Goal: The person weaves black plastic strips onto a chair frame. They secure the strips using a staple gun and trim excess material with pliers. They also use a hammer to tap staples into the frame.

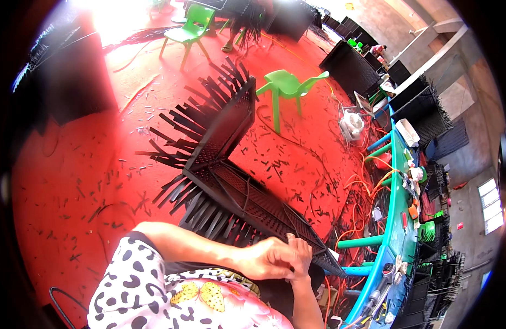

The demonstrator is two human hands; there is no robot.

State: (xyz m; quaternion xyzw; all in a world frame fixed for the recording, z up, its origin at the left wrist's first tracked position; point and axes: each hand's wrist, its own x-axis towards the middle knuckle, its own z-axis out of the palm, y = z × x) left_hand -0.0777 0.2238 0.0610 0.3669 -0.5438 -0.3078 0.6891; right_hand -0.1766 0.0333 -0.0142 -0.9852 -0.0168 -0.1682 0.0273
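My left hand (265,259) reaches across from the left, its fingers curled against my right hand (300,255). Both are closed together close to my body, at the near end of a black woven furniture frame (247,193). Whatever is between the fingers is hidden. The frame is L-shaped, with a lattice weave and thin bars inside. Long flat black strips (179,129) stick out loose along its outer edges. One arm of the frame points away from me; the other slants down toward my hands.
Black scraps litter the red floor (72,181). Green chairs (191,27) stand ahead. To the right are a white fan (351,125), orange cables (362,211) and a long blue-green table (392,219) bearing tools. Black woven pieces (354,68) and a distant person (379,50) are farther off.
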